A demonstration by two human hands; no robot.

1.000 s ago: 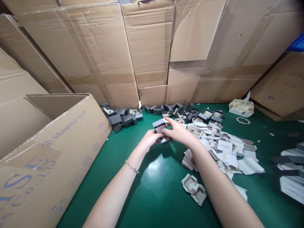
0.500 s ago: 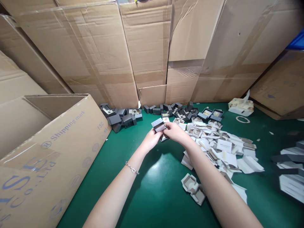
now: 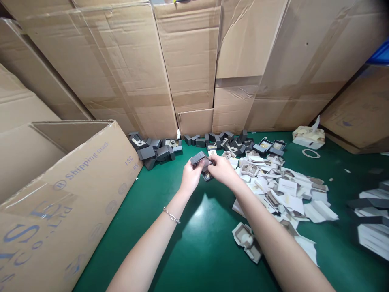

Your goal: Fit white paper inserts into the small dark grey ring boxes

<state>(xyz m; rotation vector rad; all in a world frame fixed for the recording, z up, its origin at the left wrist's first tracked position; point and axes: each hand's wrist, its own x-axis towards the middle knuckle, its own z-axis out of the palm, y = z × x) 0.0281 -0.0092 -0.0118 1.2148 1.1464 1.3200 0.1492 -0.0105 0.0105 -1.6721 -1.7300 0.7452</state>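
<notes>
Between my hands, above the green table, is a small dark jewelry box (image 3: 199, 157), tilted and partly hidden by my fingers. My left hand (image 3: 191, 174) is closed around it from the left, thumb across its side. My right hand (image 3: 221, 170) pinches at its right side; the fingertips are partly hidden, and I cannot make out whether they hold anything besides the box. Beyond my hands lies a row of dark small boxes (image 3: 200, 142), some open with pale inserts. A pile of torn white and grey packaging (image 3: 285, 186) spreads beside my right forearm.
A large open carton (image 3: 100, 170) stands at the left. More dark boxes (image 3: 147, 153) are heaped near its corner. Cardboard walls (image 3: 194, 89) close off the back. A tissue pack (image 3: 308, 136) and a white ring (image 3: 310, 153) lie at the right, and a grey insert (image 3: 247, 241) nearer me.
My left hand has shifted slightly left and turned the small box, so it is now tilted differently and more covered by the thumb. My right hand has stayed close to it.
</notes>
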